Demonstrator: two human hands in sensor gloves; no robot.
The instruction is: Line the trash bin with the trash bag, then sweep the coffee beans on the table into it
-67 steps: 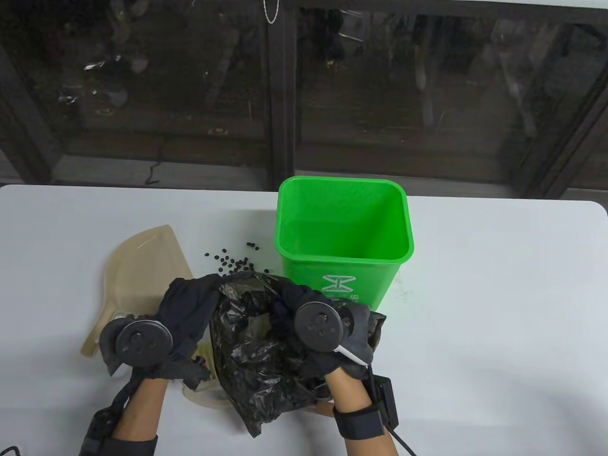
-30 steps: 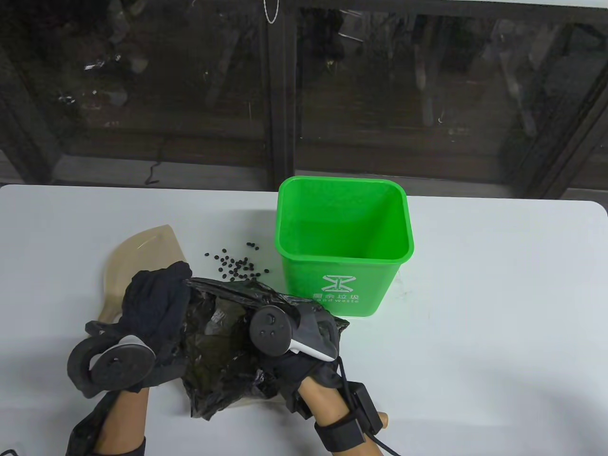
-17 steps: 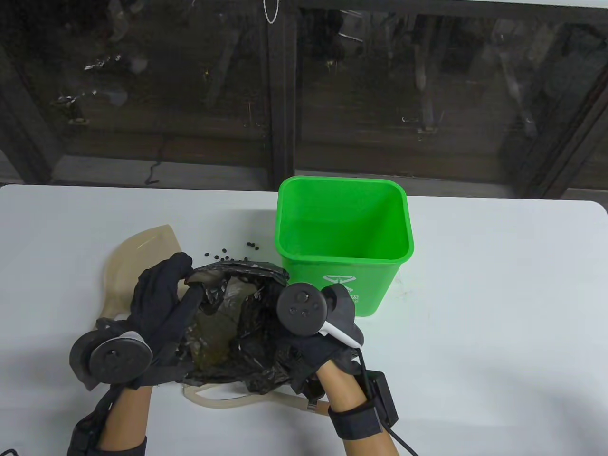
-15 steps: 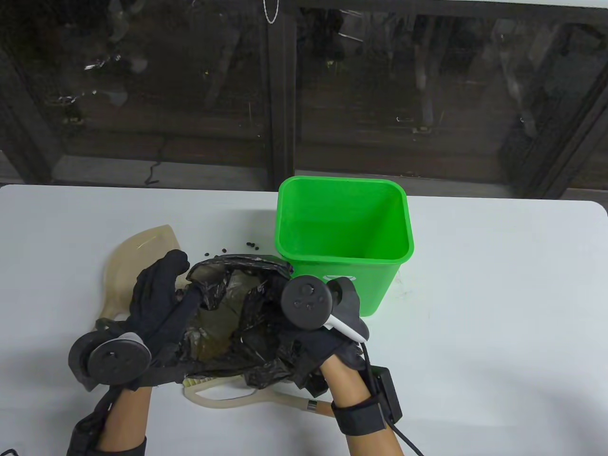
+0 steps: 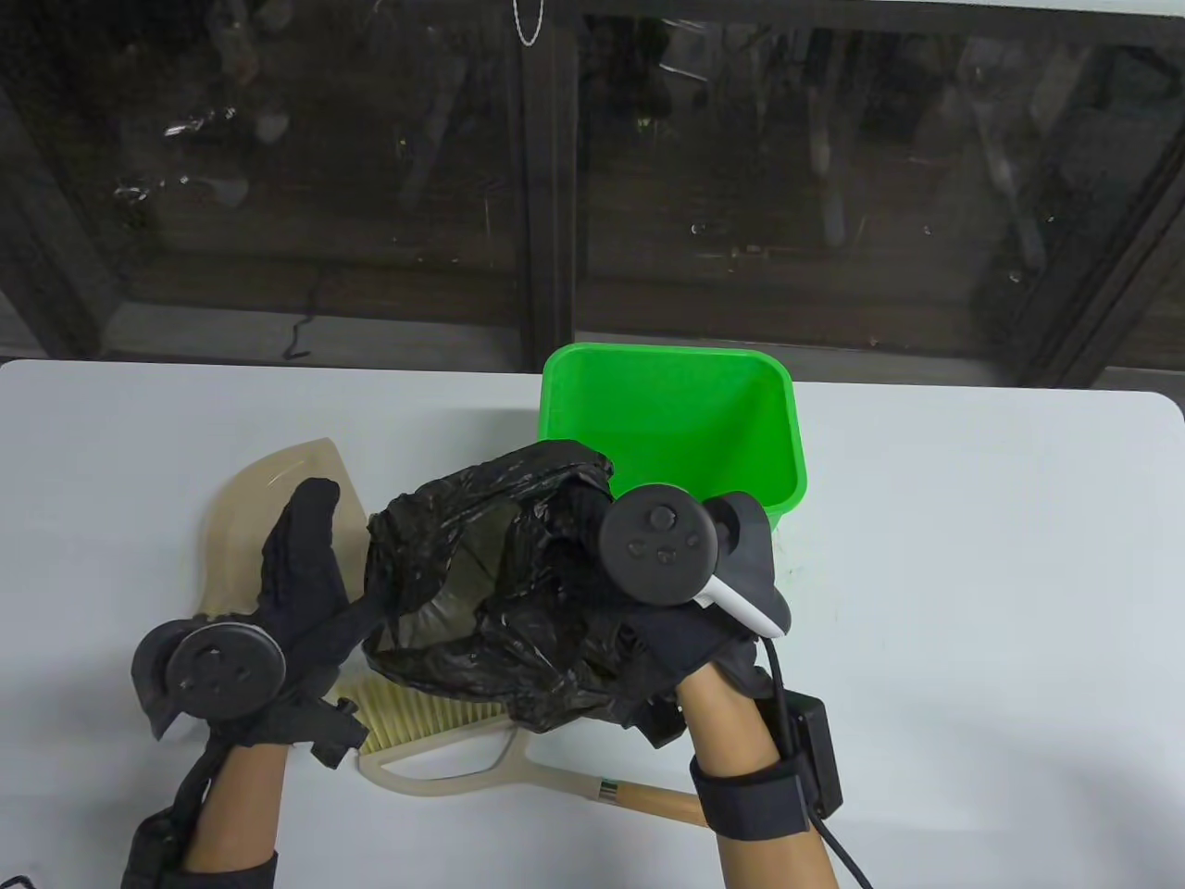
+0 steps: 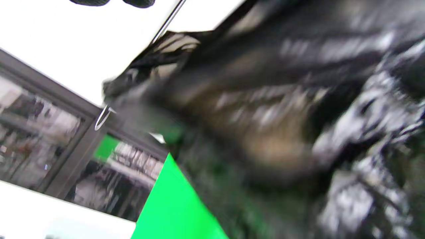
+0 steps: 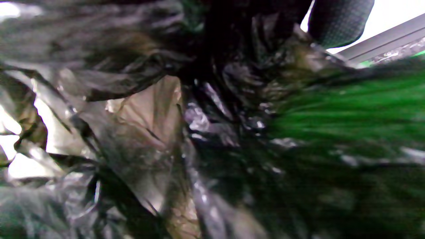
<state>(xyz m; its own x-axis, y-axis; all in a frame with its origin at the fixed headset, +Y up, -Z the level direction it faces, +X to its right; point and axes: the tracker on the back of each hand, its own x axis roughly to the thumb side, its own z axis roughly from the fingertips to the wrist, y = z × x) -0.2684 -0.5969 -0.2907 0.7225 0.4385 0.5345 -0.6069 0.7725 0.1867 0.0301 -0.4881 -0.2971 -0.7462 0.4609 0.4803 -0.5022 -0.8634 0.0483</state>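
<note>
Table view looks down from above, facing the window. Both wrist views sit tilted, pressed close against the black bag [image 5: 491,574], green bin [image 6: 172,212] behind.

Black trash bag [image 5: 491,593], mouth open, lifted w/ top overlapping green trash bin [image 5: 731,435] near-left rim.

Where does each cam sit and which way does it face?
Table view: above the table, looking down at the green plastic trash bin, black plastic trash bag, beige dustpan and brush; both forearms, left hand and right hand show.
Left wrist view: tilted, blurred, facing bag and bin; fingertips at the top edge.
Right wrist view: close on bag; one fingertip shows.
Shared: bag in all three.
</note>
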